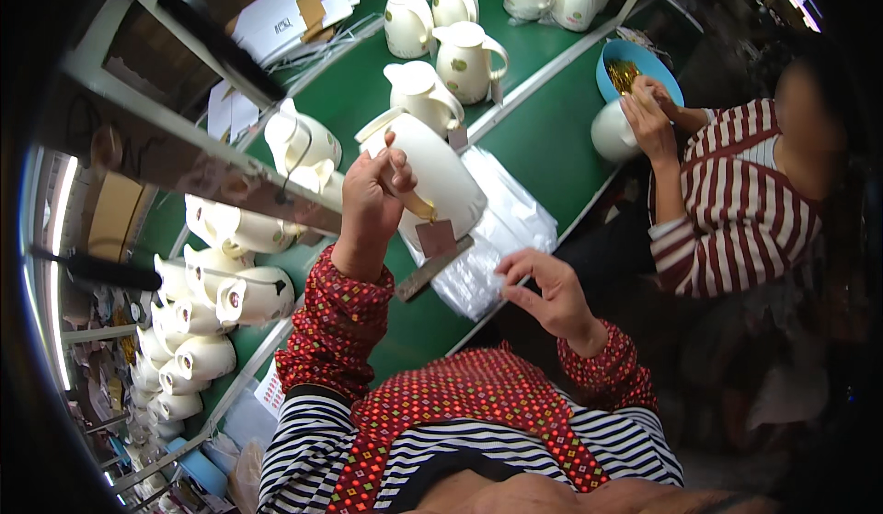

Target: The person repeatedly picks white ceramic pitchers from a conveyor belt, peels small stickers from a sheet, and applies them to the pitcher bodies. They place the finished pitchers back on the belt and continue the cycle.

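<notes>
A cream jug (pixel 430 176) lies tilted over a stack of clear plastic bags (pixel 515 203) on the green table. My left hand (pixel 375 192) is closed at its handle, fingers curled and pointing away from me. A brown tag (pixel 436 237) hangs from that handle by a gold tie. Beside the near right edge of the bags is my right hand (pixel 549 291), thumb and forefinger bent close together on a bit of clear plastic. Under the tag, a flat metal bar (pixel 432 269) lies across the bags.
Several cream jugs (pixel 467 62) stand farther along the table, more (pixel 255 294) crowd the left. A metal frame post (pixel 212 169) crosses the left side. At right a co-worker in a striped top (pixel 736 197) handles gold ties by a blue basin (pixel 651 63) and another jug (pixel 613 131).
</notes>
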`<state>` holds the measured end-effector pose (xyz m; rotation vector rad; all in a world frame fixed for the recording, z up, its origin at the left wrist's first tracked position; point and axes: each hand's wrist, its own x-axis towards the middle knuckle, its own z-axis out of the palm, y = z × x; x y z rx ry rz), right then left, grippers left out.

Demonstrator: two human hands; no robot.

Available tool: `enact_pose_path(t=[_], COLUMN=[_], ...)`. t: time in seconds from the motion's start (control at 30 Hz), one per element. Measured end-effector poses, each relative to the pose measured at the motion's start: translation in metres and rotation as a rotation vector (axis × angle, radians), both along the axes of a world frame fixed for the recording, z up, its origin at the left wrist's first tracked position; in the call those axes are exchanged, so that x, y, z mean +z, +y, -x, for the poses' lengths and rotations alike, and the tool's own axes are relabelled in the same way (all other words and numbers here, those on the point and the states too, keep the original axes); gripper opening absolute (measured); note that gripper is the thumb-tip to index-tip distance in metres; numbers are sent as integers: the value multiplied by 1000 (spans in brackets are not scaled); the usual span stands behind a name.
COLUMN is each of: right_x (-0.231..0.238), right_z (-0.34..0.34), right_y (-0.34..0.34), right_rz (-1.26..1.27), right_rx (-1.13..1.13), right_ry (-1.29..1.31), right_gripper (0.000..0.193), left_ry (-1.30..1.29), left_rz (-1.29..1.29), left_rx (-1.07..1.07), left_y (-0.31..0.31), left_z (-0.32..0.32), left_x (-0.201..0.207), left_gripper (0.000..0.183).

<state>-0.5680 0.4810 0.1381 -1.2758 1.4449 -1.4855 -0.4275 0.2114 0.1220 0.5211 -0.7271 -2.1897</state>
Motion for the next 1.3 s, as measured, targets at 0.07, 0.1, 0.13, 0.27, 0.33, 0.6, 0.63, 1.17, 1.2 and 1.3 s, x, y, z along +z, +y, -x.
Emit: enact_pose_path(t=[0.07, 0.1, 0.13, 0.27, 0.33, 0.6, 0.63, 1.17, 1.2, 1.3], right_x=[23, 34, 38, 47, 60, 37, 37, 20, 20, 19], right_z=[-18, -29, -43, -93, -101, -93, -95, -120, -121, -123], right_y=[1, 4, 10, 28, 37, 44, 40, 25, 25, 26], right_rz=[33, 14, -54, -279, -350, -441, -445, -358, -337, -295], right_rx=[-98, -80, -8, 538, 511, 386, 398, 391, 379, 360], right_ry=[121, 112, 134, -122, -286, 161, 193, 507, 544, 646], right_gripper=[10, 10, 11, 16, 17, 14, 14, 15, 15, 17], left_ry=[104, 175, 250, 348, 289, 88, 8, -97, -97, -125], left_rz=[-148, -228, -308, -621, -681, -716, -662, -630, -631, -607], left_rx=[-137, -196, -259, -236, -210, -232, -211, -206, -208, -211], left_y=[25, 38, 50, 87, 98, 128, 131, 137, 136, 137], left_z=[-26, -40, -52, -72, -85, -117, -115, -109, -108, -109], left_x=[-2, -8, -12, -16, -14, -11, 2, 0, 0, 1], left_gripper=[27, 27, 27, 22, 19, 14, 13, 11, 11, 11])
